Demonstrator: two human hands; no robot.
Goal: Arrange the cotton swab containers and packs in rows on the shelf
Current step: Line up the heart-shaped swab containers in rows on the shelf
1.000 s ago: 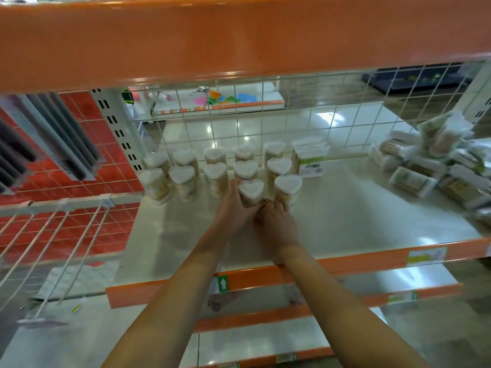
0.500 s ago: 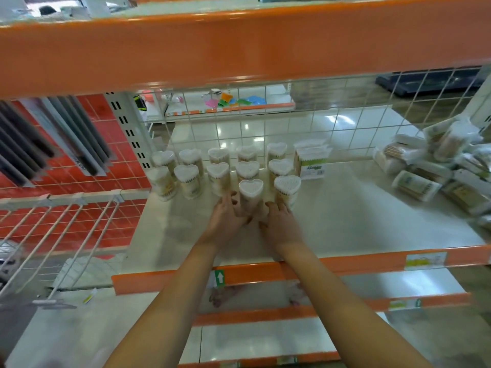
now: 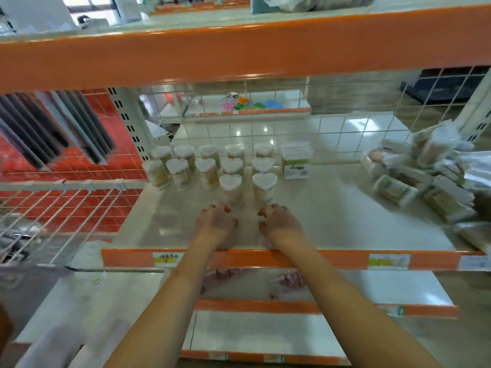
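Both hands, left hand (image 3: 215, 219) and right hand (image 3: 279, 220), rest loosely curled and empty on the shelf (image 3: 332, 224), just before the rows of heart-lidded containers (image 3: 230, 191); loose packs (image 3: 425, 179) lie heaped far right.

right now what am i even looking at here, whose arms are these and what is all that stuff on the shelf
No machine here: a person wears a camera on the head, looking forward and down, so the two bare arms are their own. The left hand and right hand rest on the pale shelf, fingers loosely curled, holding nothing. Just beyond them stand heart-lidded cotton swab containers upright in rows, with a square swab box at the right end of the back row. Far right lies a loose heap of swab packs, not yet lined up. An orange beam crosses above.
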